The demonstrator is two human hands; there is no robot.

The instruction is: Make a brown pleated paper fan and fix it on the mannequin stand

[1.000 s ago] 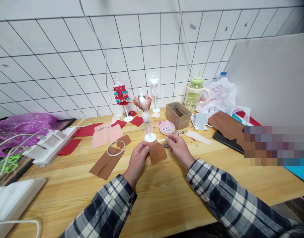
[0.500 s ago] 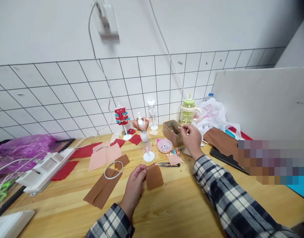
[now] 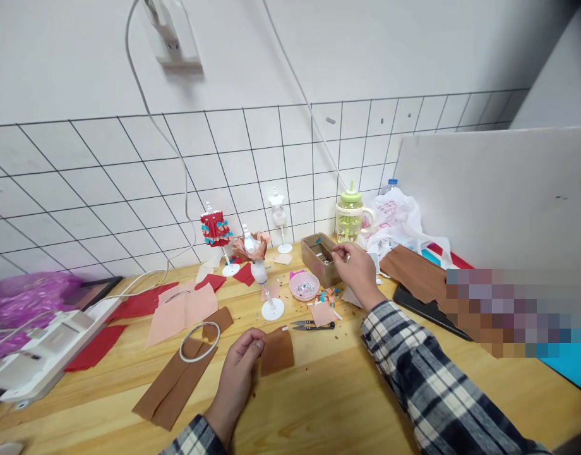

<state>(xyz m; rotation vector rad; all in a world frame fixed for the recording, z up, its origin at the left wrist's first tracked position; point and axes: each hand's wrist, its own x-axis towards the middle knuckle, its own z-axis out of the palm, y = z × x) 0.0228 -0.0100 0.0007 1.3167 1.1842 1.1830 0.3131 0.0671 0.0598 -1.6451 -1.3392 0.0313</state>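
My left hand (image 3: 244,361) pinches the upper left edge of a small, roughly square piece of brown fabric (image 3: 278,355), just above the wooden table. A small white bit shows at that piece's top edge. My right hand (image 3: 353,268) is at the right rim of an open cardboard box (image 3: 332,270), its fingertips pressed together; anything between them is too small to make out. Thread snips (image 3: 319,326) lie between the hands. Behind them stand a pink dish (image 3: 304,287) of shiny bits and a small white dress-form stand (image 3: 259,272) wearing brown and peach ruffles.
At the back are a red-dressed form (image 3: 215,229), a bare white form (image 3: 278,215) and a green-lidded cup (image 3: 350,218). A white hoop (image 3: 199,360) lies on brown strips (image 3: 174,395) at left. A power strip (image 3: 58,351) and a plastic bag (image 3: 395,218) flank the workspace.
The view has swung right, so most things appear further left. My right hand has lowered slightly toward the box's rim. My left hand still holds the brown fabric.
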